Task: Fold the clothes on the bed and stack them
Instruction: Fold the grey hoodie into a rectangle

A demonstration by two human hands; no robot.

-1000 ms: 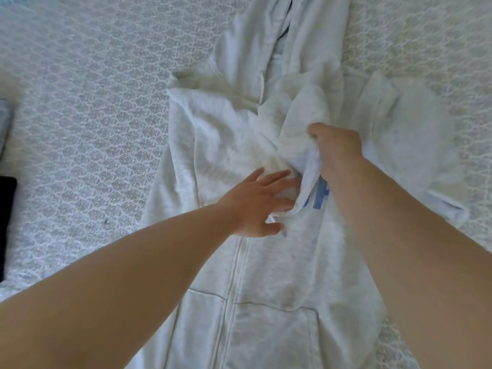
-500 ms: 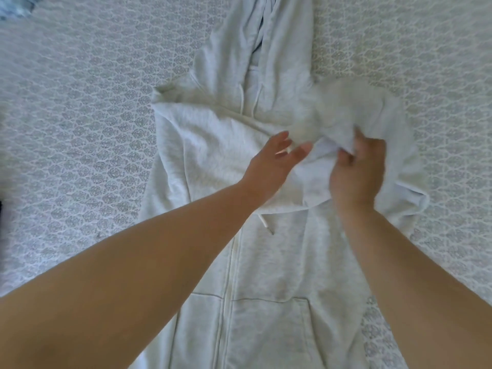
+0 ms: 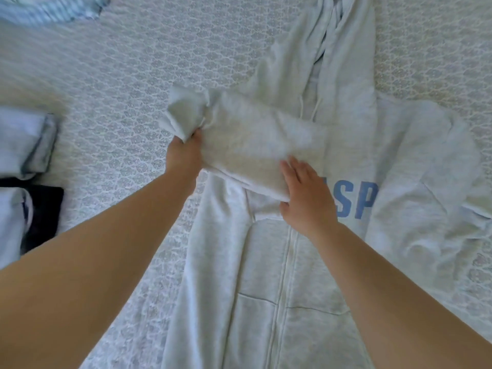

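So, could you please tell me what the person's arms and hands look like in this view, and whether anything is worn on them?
Both forearms are bare right up to the picture's edge: no sleeves, gloves, watch or bracelets show. The left hand and the right hand carry no visible rings on the fingers. Slight blur means that very small details, such as nail polish, cannot be told.

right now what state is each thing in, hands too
hoodie: front up on the bed, zipped, hood flat, unfolded
sleeve: laid across the chest, cuff bunched
left hand: grips the sleeve near the cuff
right hand: open, flat on the sleeve
folded clothes: stacked at the left edge
striped garment: top left, mostly cut off
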